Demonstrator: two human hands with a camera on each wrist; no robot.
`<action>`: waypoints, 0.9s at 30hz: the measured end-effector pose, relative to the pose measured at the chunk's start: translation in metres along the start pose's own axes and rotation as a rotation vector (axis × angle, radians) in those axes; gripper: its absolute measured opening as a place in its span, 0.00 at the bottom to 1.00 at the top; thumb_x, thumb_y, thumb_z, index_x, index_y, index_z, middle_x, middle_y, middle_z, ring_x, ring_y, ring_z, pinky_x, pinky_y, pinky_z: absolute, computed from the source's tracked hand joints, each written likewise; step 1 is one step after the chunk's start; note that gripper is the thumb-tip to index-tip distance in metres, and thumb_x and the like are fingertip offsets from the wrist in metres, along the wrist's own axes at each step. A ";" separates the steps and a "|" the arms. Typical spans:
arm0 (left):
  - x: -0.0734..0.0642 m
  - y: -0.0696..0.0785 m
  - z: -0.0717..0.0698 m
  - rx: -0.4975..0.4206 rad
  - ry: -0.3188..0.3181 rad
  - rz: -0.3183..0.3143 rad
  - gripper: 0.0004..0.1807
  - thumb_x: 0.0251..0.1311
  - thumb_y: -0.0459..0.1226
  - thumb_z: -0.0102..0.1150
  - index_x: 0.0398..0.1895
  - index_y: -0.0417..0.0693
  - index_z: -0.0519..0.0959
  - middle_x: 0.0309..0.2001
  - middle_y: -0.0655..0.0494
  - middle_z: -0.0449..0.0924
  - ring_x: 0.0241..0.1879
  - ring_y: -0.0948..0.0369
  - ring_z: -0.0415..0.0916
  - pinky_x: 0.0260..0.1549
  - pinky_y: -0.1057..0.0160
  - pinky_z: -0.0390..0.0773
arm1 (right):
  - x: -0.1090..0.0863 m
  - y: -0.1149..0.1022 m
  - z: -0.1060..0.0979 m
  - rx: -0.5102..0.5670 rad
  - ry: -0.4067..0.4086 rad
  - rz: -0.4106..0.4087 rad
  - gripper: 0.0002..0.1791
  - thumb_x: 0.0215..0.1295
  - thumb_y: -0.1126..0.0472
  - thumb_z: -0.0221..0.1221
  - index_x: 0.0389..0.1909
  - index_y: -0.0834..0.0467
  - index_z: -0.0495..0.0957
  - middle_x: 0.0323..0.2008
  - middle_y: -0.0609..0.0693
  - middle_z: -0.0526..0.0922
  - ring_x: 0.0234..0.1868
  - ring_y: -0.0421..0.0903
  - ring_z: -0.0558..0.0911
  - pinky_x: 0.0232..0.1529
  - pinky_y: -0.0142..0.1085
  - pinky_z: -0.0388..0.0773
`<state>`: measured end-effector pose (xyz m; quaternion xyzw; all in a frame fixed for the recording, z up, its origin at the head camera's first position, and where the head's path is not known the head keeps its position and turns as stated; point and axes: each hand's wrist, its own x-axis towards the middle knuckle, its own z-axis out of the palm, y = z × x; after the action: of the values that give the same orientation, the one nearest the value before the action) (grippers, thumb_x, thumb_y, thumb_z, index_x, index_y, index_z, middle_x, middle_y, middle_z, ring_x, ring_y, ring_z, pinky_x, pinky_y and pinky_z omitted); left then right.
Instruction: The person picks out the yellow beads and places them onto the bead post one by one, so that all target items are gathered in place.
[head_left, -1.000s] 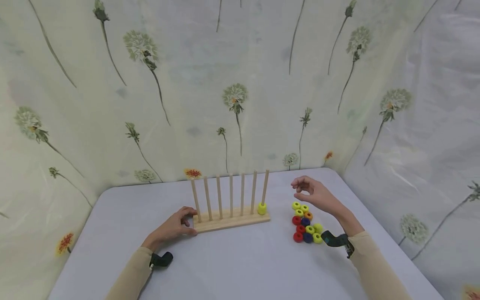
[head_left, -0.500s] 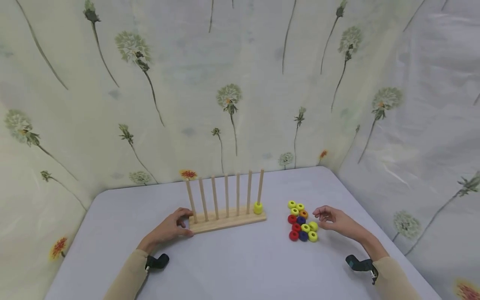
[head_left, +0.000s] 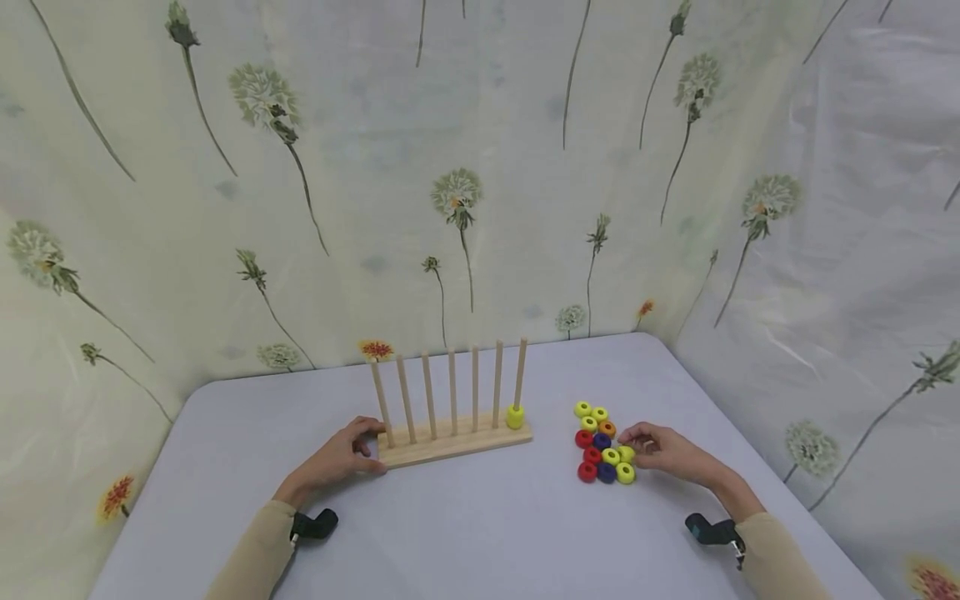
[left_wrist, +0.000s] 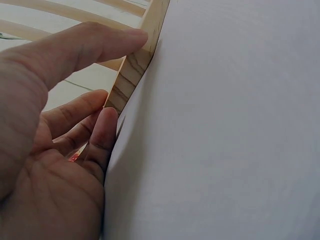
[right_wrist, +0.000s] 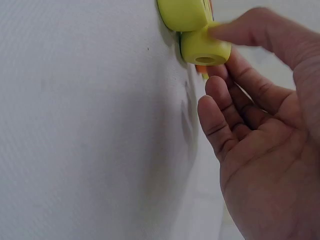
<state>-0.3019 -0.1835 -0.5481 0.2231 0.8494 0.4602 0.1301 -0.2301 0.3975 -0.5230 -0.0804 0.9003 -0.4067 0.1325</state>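
Note:
A wooden peg rack (head_left: 450, 444) stands on the table, with several upright pegs along its base. Yellow beads (head_left: 514, 417) sit at the foot of its rightmost peg. My left hand (head_left: 337, 456) holds the rack's left end, thumb at the front and fingers at the far side; the end grain shows in the left wrist view. At the right side of the loose beads, my right hand (head_left: 675, 454) pinches a yellow bead (right_wrist: 202, 50) between thumb and index finger. Its other fingers are loosely bent. That bead still lies among the others.
Loose beads lie in a cluster right of the rack: yellow ones (head_left: 583, 409), an orange one (head_left: 607, 429), red ones (head_left: 587, 472) and dark blue ones (head_left: 606, 472). A flowered curtain (head_left: 360, 208) hangs behind the white table (head_left: 450, 533).
My right hand came down and toward me from behind the beads, then moved left onto a yellow bead at the cluster's right side. My left hand stays on the rack; the view shifted slightly.

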 end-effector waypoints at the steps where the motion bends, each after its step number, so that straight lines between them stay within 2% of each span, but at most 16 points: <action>1: 0.000 -0.001 0.000 -0.003 -0.001 0.000 0.38 0.45 0.41 0.75 0.62 0.45 0.71 0.61 0.49 0.66 0.40 0.58 0.69 0.36 0.67 0.69 | 0.000 0.000 0.000 -0.003 -0.005 -0.001 0.22 0.61 0.57 0.63 0.53 0.61 0.73 0.48 0.53 0.77 0.44 0.44 0.72 0.43 0.32 0.73; 7: 0.000 0.000 -0.001 -0.003 -0.009 0.000 0.39 0.45 0.43 0.75 0.63 0.46 0.70 0.62 0.49 0.66 0.40 0.59 0.69 0.37 0.67 0.70 | -0.002 0.000 0.000 -0.037 -0.005 -0.017 0.20 0.61 0.56 0.63 0.51 0.61 0.75 0.47 0.53 0.78 0.43 0.42 0.73 0.42 0.30 0.74; 18: 0.000 -0.001 -0.001 0.003 0.004 0.007 0.39 0.45 0.44 0.75 0.63 0.45 0.70 0.60 0.50 0.67 0.40 0.59 0.69 0.37 0.67 0.69 | -0.007 0.006 0.000 -0.053 0.018 0.031 0.21 0.58 0.56 0.65 0.51 0.60 0.75 0.43 0.52 0.77 0.41 0.46 0.72 0.39 0.31 0.74; 22: 0.000 -0.002 -0.001 0.005 0.003 -0.008 0.40 0.45 0.45 0.75 0.63 0.46 0.70 0.61 0.49 0.67 0.40 0.59 0.68 0.37 0.66 0.70 | -0.007 0.010 0.001 -0.075 0.060 0.030 0.20 0.58 0.55 0.66 0.48 0.59 0.75 0.39 0.51 0.76 0.38 0.44 0.72 0.36 0.32 0.73; 27: 0.001 0.000 -0.001 -0.008 -0.007 -0.027 0.39 0.44 0.45 0.75 0.62 0.47 0.71 0.61 0.50 0.67 0.41 0.58 0.68 0.38 0.65 0.70 | -0.007 0.010 0.001 -0.086 0.150 0.024 0.18 0.59 0.56 0.65 0.47 0.59 0.75 0.42 0.51 0.78 0.40 0.44 0.73 0.39 0.33 0.74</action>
<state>-0.3026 -0.1836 -0.5475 0.2129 0.8499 0.4612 0.1401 -0.2234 0.4051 -0.5296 -0.0447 0.9251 -0.3711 0.0661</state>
